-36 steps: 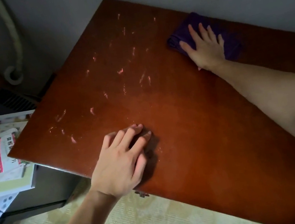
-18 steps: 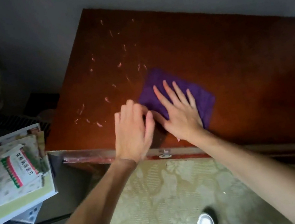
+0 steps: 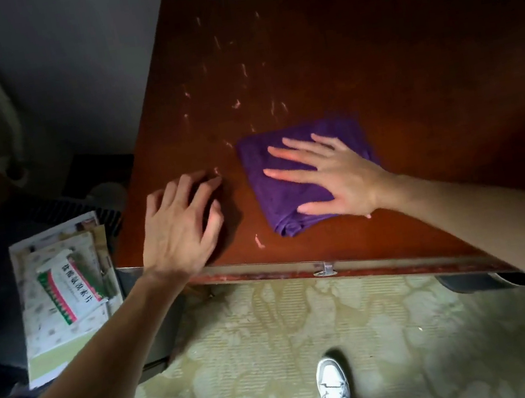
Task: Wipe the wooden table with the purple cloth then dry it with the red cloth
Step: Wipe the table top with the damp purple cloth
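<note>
One wooden table [image 3: 375, 93] filled the upper right of the view, its reddish top flecked with many small pale scraps that ran from the far left corner down toward the near edge. Below it lay a pale patterned floor [image 3: 277, 335], with one white shoe [image 3: 333, 392] standing on it. Left of the table sat one stack of papers [image 3: 63, 301], topped by a box with a red and green band. One purple cloth [image 3: 287, 187] lay folded on the table near the front edge. The right hand [image 3: 331, 180] pressed flat on the cloth, fingers straight and spread wide, gripping nothing. The left hand [image 3: 179, 226] rested on the bare wood near the table's left front corner, just beside the cloth but apart from it, fingers loosely bent, fingertips on the surface, holding nothing
</note>
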